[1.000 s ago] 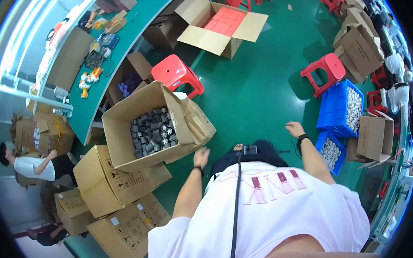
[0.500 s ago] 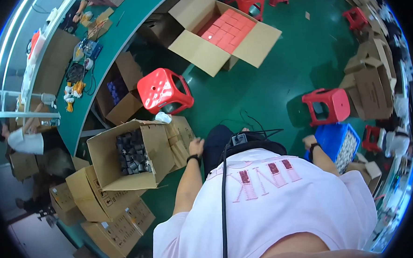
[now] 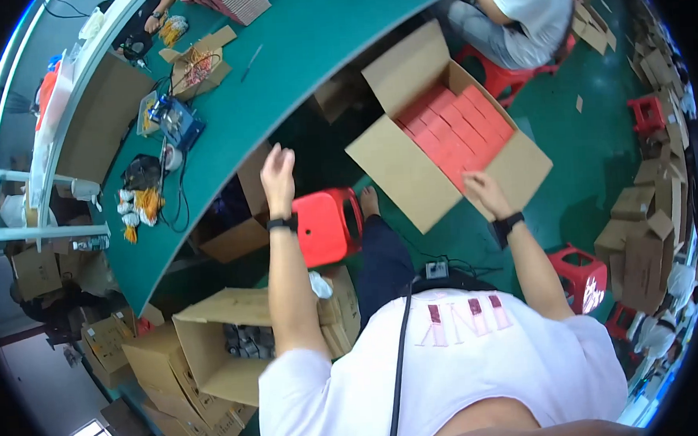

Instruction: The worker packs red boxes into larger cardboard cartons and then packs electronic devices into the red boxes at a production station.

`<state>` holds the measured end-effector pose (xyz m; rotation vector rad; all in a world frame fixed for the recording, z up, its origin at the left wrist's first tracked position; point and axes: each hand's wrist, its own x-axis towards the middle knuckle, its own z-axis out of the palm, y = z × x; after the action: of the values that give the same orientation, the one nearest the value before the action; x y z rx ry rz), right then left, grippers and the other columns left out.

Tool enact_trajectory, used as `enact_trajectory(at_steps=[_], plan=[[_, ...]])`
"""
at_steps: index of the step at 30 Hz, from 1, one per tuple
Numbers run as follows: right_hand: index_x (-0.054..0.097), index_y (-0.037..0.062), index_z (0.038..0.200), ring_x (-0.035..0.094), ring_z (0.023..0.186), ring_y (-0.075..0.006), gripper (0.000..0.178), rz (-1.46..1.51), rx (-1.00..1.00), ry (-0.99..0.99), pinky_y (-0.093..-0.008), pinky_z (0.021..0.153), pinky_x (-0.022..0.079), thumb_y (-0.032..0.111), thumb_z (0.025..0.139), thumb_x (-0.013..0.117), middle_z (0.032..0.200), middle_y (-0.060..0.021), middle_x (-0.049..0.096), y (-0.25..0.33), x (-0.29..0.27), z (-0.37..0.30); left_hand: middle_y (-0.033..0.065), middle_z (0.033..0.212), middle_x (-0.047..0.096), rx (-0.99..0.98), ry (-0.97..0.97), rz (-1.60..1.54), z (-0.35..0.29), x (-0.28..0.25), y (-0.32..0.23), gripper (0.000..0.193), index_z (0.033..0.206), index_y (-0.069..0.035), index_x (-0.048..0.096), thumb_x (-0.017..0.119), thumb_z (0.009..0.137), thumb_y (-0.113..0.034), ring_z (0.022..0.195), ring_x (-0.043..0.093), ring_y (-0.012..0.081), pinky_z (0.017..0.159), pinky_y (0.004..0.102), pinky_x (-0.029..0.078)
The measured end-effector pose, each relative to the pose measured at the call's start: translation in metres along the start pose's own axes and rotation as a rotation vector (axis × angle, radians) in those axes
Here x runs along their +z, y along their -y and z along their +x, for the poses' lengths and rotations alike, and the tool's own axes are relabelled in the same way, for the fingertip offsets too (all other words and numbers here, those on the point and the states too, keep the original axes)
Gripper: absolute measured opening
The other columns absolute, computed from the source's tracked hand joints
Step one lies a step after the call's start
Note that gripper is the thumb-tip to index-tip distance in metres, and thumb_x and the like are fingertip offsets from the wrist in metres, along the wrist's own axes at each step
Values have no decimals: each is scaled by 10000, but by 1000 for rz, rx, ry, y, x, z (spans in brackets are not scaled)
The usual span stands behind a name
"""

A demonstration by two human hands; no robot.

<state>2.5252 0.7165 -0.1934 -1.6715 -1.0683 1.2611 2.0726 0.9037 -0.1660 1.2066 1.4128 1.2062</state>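
Note:
My left hand (image 3: 278, 181) is raised above a red plastic stool (image 3: 322, 229), near the edge of the green workbench (image 3: 240, 105). Its fingers are slightly bent and apart, with nothing in them. My right hand (image 3: 487, 196) reaches forward over the near flap of an open cardboard carton (image 3: 406, 171). Its fingers are loosely curled and not closed on anything. Rows of red boxes (image 3: 459, 132) fill that carton, just beyond my right fingertips. I cannot tell whether the right hand touches the flap.
Left of me, an open carton (image 3: 215, 373) holds dark grey parts (image 3: 250, 341), beside more stacked cartons. A seated person (image 3: 524, 19) is beyond the red boxes. Another red stool (image 3: 579, 277) stands at my right. Cables lie by my feet.
Both hands have come up and forward from beside my body. I have moved closer to the bench and the carton of red boxes. The blue crate at right is out of sight.

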Motion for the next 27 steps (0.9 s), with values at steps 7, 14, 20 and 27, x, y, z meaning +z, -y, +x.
enact_trajectory(at_steps=[7,14,20,27], plan=[[668,23,1098,629,672,-126,261,-143,473,-122,-253,580,491,232,950,620,883,-37,668,-48,-41,12,322,1490,363,17,-103,978,296,30,35,669,1403,58,453,704,832,-184,1355,404,443,1118,466,369],[658,5,1172,669,765,-130,324,-269,582,-128,-251,636,496,225,934,647,883,-46,679,56,-40,66,235,1099,638,-136,-106,936,362,31,51,253,1110,0,595,647,880,-91,1052,618,410,872,496,516],[595,-13,1282,645,977,-163,369,-77,18,203,-293,868,498,119,938,618,1112,-93,656,333,58,153,207,886,707,-50,-222,646,311,22,58,203,1005,-23,687,657,881,-180,826,699,341,733,427,556],[545,-27,1327,686,980,-276,558,-630,-558,510,-344,847,536,222,861,728,1193,-217,644,496,90,180,57,1003,616,-308,135,-1008,136,86,-189,150,1116,-36,556,538,1028,-156,902,621,157,814,315,528]])
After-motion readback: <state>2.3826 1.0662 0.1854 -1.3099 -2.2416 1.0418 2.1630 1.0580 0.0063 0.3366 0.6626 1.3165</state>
